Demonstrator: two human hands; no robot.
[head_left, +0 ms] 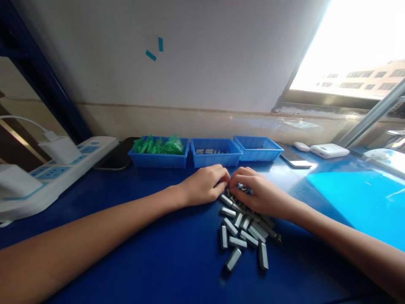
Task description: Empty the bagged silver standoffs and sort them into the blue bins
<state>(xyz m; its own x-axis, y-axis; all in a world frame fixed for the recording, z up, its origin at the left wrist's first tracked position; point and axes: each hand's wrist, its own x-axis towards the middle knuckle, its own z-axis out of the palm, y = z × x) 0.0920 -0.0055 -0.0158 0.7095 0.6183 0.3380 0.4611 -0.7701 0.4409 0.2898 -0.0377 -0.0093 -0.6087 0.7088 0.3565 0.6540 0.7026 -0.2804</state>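
Left hand [204,186] and right hand [260,195] meeting fingertip to fingertip, whether gripping anything unclear, small grey rectangular metal blocks [243,237] lying just beneath.

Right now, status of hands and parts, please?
Left hand and right hand fingertips meet, grip unclear. Small grey metal blocks heaped partly under right hand. Blue plastic trays behind, apart.

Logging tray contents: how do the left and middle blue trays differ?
The left tray holds green bags heaped above its rim; the middle tray holds a few grey pieces lying low. The left tray looks wider than the middle tray. Both are blue, open and stand along the wall.
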